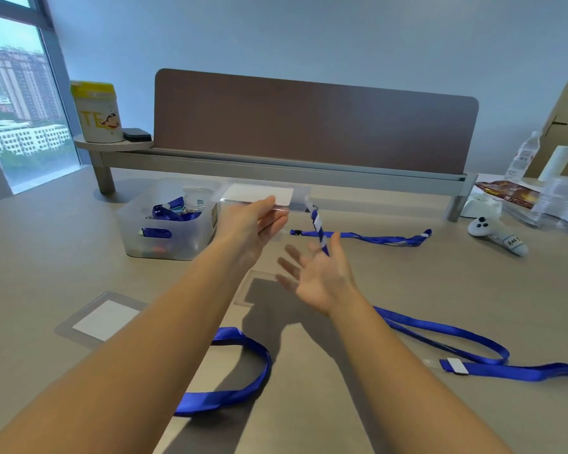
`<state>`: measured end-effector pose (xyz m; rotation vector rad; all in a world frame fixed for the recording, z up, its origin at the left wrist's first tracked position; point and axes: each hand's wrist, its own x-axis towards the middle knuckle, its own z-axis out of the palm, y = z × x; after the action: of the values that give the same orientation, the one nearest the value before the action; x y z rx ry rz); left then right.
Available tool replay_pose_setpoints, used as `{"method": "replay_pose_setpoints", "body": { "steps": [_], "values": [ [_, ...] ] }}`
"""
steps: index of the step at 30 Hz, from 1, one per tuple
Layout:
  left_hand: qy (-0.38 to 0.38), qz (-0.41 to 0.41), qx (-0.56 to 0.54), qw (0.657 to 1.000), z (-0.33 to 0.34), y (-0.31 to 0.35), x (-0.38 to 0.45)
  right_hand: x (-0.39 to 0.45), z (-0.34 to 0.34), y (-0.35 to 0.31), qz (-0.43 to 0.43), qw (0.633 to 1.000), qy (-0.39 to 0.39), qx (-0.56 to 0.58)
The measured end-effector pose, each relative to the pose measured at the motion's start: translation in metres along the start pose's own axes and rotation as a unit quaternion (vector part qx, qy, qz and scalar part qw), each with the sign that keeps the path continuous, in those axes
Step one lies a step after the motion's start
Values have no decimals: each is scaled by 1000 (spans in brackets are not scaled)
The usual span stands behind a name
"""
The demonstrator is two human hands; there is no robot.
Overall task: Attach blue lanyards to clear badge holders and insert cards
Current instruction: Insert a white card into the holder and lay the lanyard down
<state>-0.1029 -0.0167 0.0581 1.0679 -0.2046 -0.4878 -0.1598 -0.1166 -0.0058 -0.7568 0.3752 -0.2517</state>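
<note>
Head view: left hand (253, 221) is raised above the surface (407, 276), fingers closed on the near edge of a clear badge holder (263, 194) with a white card (258, 194) inside. Holder is held roughly flat, just right of the bin. A blue lanyard (318, 229) is clipped to the holder's right end and hangs down and to the right.

Right hand (318, 273) is open, fingers spread and motion-blurred, palm up under the hanging strap. Strap touches or passes just behind the fingertips, cannot tell which. Nothing gripped.

On the surface:
- translucent bin (168, 221) far left, more blue lanyards and a small clear container in it
- second holder with card (104, 317) near left, lying flat
- empty clear holder (259, 286) between the two hands, partly hidden by the right hand
- lanyard loop (240, 368) near centre, under the left forearm
- long lanyard (473, 355) near right, running off the right edge
- another lanyard (374, 237) far centre, beyond the right hand

White controller (495, 232), water bottle (523, 155) and clutter far right.
</note>
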Motion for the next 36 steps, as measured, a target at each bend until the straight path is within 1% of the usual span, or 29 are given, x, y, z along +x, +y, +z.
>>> {"method": "replay_pose_setpoints", "body": {
  "steps": [2,4,6,9,10,12,15,17,20,24,28,31,34,36],
  "values": [
    [24,0,9,1000,-10,-3,4,4,-1,-6,-49,995,43,79],
    [64,-2,19,998,-23,-7,11,7,-5,-18,-97,982,101,129],
    [107,-10,30,994,-37,-13,20,11,-16,-32,-137,967,149,155],
    [149,-32,66,986,-49,-29,33,15,-41,-55,-163,953,197,164],
    [159,-37,81,983,-51,-35,38,16,-49,-61,-166,952,215,141],
    [183,-39,117,975,-51,-48,46,18,-67,-73,-166,948,266,51],
    [221,-38,169,960,-50,-63,58,21,-93,-95,-154,915,358,-103],
    [241,-36,188,951,-49,-70,67,21,-108,-112,-144,893,399,-149],
    [263,-60,160,949,-46,-75,80,22,-122,-141,-172,888,401,-145],
    [249,-102,91,959,-39,-78,96,32,-132,-161,-192,899,376,-119],
    [252,-113,61,959,-39,-85,107,50,-152,-153,-144,903,386,-122],
    [230,-136,28,963,-40,-85,114,61,-166,-145,-101,906,400,-98],
    [205,-163,10,965,-41,-84,116,66,-169,-137,-83,909,394,-106],
    [196,-154,14,968,-41,-82,114,66,-164,-132,-84,909,387,-127]
  ]
}}
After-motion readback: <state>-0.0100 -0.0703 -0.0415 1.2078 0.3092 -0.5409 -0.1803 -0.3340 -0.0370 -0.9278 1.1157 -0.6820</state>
